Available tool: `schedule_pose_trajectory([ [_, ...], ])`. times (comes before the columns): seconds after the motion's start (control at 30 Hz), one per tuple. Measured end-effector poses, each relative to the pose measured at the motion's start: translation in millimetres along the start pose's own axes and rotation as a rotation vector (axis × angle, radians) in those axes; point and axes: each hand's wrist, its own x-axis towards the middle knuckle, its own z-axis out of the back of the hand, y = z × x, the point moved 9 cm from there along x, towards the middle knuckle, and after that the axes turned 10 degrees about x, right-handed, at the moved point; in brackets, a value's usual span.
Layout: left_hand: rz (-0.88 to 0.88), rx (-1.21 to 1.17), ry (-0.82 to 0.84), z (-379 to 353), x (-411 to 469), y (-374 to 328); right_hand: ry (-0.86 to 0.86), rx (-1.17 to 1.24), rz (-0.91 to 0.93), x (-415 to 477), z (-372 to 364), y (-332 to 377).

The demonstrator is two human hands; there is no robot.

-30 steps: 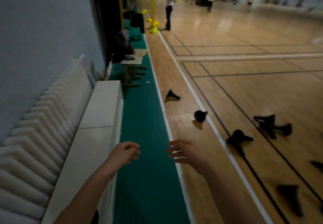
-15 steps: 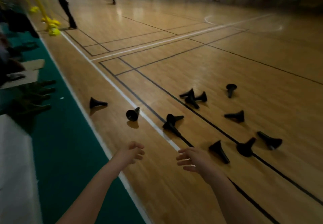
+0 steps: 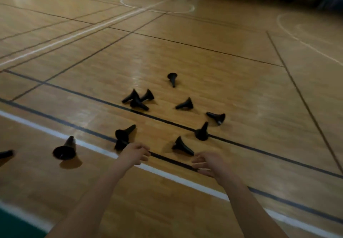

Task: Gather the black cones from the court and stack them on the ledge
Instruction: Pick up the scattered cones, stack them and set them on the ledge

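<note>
Several black cones lie tipped over on the wooden court. A pair of cones (image 3: 123, 134) lies just beyond my left hand (image 3: 134, 153), whose fingers are loosely curled and hold nothing. Another cone (image 3: 181, 145) lies between my hands, just ahead of my right hand (image 3: 207, 163), which is open and empty. A cluster of three cones (image 3: 138, 99) sits further out. More single cones (image 3: 202, 132) (image 3: 217, 118) (image 3: 184, 104) (image 3: 172, 78) lie to the right and beyond. One cone (image 3: 65, 149) lies at the left. The ledge is out of view.
A white line (image 3: 44, 129) and black court lines (image 3: 259, 152) cross the floor in front of me. A strip of green flooring (image 3: 11, 226) shows at the bottom left corner. Part of one more cone (image 3: 6, 154) pokes in at the left edge.
My view has swung right, away from the ledge and green strip, onto the court. The cones now lie straight ahead and closer. Both hands stay out in front, empty.
</note>
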Motion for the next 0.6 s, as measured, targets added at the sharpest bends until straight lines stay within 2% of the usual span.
schedule_pose_trajectory([
  [0.27, -0.012, 0.104, 0.224, -61.5, 101.5, -55.7, -0.131, 0.213, -0.097, 62.8, 57.0, 10.6],
  [0.4, -0.037, 0.183, 0.258, -94.3, 151.4, -91.8, -0.179, 0.273, -0.125, 108.9, 96.9, 26.5],
  [0.6, -0.026, 0.266, 0.314, -135.3, 231.7, -162.5, -0.153, 0.302, -0.162, 192.0, 138.9, 72.5],
])
